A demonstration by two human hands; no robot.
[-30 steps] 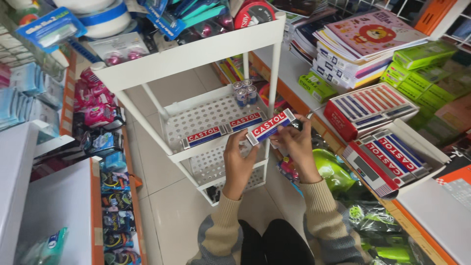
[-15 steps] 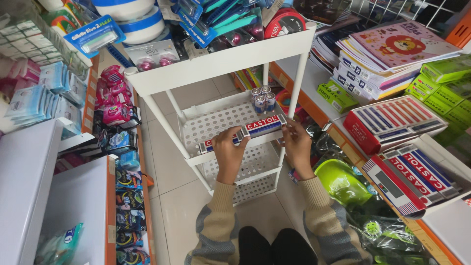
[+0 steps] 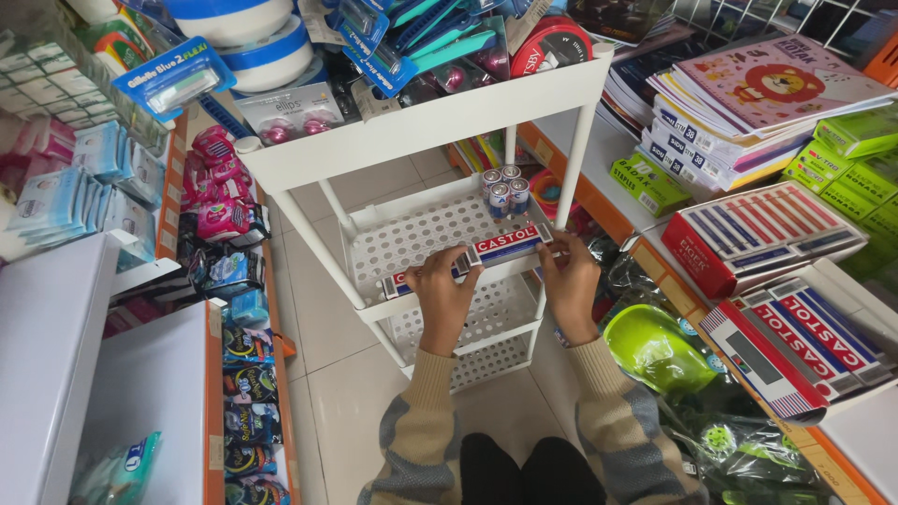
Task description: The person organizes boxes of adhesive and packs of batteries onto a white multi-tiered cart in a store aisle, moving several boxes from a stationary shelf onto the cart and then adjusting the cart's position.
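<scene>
Both hands rest on the front edge of the white rack's middle shelf. The left hand and right hand each pinch the row of red-and-blue boxes lined along that edge, near small cans at the back corner.

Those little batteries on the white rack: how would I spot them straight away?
Find the white three-tier rack in the aisle, then its perforated middle shelf. At its back right corner stand the batteries, upright silver-topped cylinders in a tight cluster, unlike the flat red, white and blue boxes along the front edge.
</scene>
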